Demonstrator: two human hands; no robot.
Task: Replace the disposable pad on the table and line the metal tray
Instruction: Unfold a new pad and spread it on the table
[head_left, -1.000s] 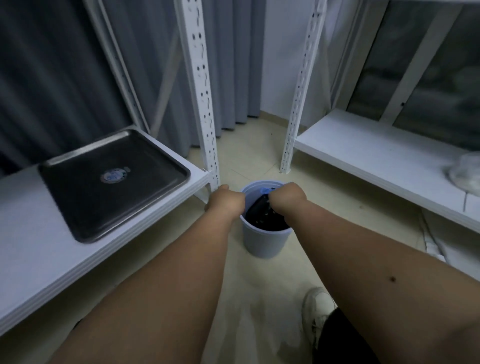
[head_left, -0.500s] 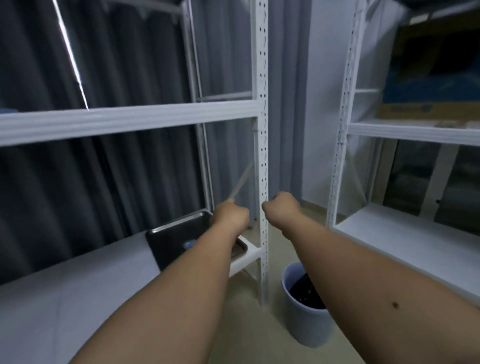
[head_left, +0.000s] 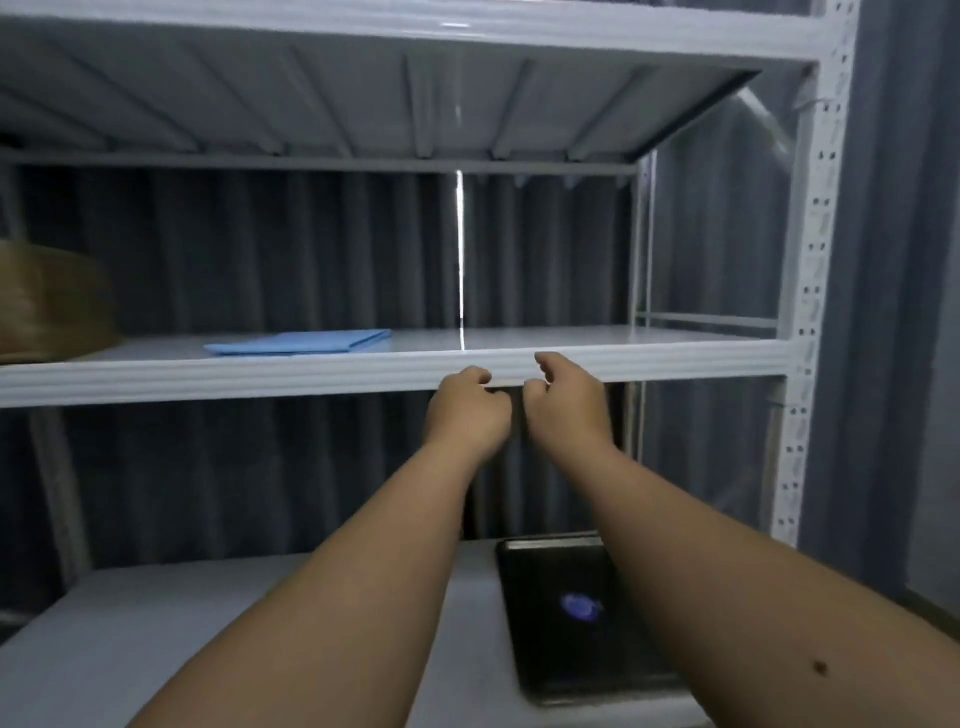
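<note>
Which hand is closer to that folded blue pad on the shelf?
The left. The left hand hangs before the shelf edge, right of the blue pad. The right hand is farther right still. Neither touches it.

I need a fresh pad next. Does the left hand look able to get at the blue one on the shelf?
Probably yes. The left hand holds nothing and is raised at the shelf edge; the blue pad lies uncovered to its left, nothing between them.
</note>
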